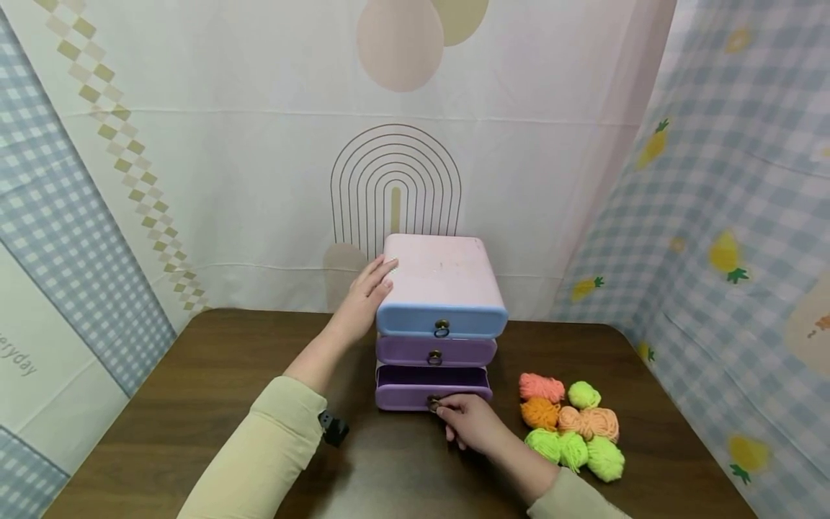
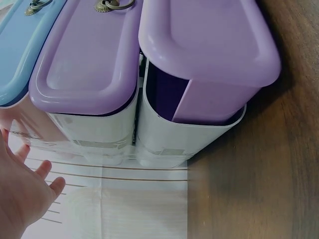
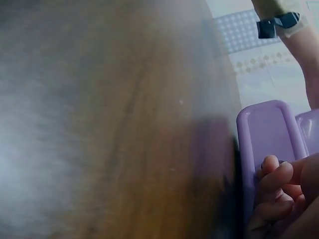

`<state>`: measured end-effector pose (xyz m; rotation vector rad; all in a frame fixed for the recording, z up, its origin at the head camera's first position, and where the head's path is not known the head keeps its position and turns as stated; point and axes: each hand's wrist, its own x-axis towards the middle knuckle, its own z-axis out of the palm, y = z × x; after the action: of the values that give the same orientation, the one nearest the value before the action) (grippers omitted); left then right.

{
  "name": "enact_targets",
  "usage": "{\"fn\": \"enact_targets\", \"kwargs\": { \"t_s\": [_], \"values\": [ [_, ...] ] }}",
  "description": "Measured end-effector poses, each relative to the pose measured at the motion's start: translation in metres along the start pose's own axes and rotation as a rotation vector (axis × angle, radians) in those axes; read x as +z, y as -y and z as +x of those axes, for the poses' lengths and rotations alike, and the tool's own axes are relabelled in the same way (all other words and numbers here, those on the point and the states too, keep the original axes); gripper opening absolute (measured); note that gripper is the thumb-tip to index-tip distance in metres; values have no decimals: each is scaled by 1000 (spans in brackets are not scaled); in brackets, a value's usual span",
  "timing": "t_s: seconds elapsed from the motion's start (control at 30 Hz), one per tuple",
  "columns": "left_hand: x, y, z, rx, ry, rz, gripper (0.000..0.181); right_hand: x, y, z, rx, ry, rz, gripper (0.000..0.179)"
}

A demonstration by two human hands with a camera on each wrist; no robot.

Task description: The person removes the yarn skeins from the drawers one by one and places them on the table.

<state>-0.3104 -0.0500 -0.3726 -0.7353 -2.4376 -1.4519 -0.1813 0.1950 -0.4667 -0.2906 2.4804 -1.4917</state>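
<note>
A small drawer cabinet (image 1: 441, 270) with a pink top stands on the table, its three drawers stacked. The top drawer (image 1: 408, 321) has a blue front, and the middle one (image 1: 402, 351) is purple. Pulled partway out, the purple bottom drawer (image 1: 402, 398) shows a dark inside. My right hand (image 1: 476, 424) pinches the ring pull on that drawer's front; the fingers mostly cover the ring in the right wrist view. My left hand (image 1: 359, 306) rests against the cabinet's upper left side, fingers spread over the pink top's edge.
Right of the cabinet lie several small yarn balls: coral yarn (image 1: 541, 388), orange yarn (image 1: 541, 414), peach yarn (image 1: 588, 422) and green yarn (image 1: 606, 459). A patterned cloth (image 1: 259, 180) hangs behind the brown wooden table (image 1: 246, 346), with checked cloth at both sides.
</note>
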Motion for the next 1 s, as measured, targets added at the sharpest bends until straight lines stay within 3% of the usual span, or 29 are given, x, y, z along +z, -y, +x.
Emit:
{"fn": "enact_targets", "kwargs": {
  "t_s": [0.47, 1.0],
  "values": [
    [-1, 2, 1, 8, 9, 16, 49, -3, 5, 26, 42, -78, -30, 21],
    [-3, 2, 1, -3, 7, 24, 50, -5, 7, 36, 89, -74, 13, 27]
  ]
}}
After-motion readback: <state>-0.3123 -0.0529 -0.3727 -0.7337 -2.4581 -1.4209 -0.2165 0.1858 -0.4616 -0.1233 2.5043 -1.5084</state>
